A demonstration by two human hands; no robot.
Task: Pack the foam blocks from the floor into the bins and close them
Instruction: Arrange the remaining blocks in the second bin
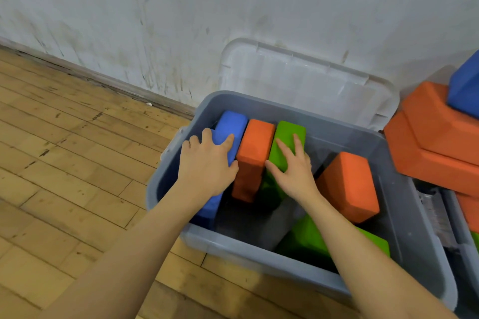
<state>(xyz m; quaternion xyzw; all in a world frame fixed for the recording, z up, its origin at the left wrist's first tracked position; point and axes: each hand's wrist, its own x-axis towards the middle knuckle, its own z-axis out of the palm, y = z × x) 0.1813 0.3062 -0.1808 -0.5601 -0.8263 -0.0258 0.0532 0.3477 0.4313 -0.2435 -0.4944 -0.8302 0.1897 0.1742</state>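
Forearms reach in over the near rim of the grey plastic bin [259,256]. A flat green foam block [311,238] lies under my right arm; an orange foam block [348,186] leans tilted, just right of my right hand. My left hand [207,163] lies open, fingers flat on the upright blue foam block [230,129]. My right hand [291,166] presses open on the upright green foam block [286,140], gripping nothing. Between them stands the upright orange foam block [255,153], long axis running away from me. The clear plastic lid [298,77] leans against the wall beyond. More orange and blue foam blocks [435,137] are stacked far right, nearer my right hand.
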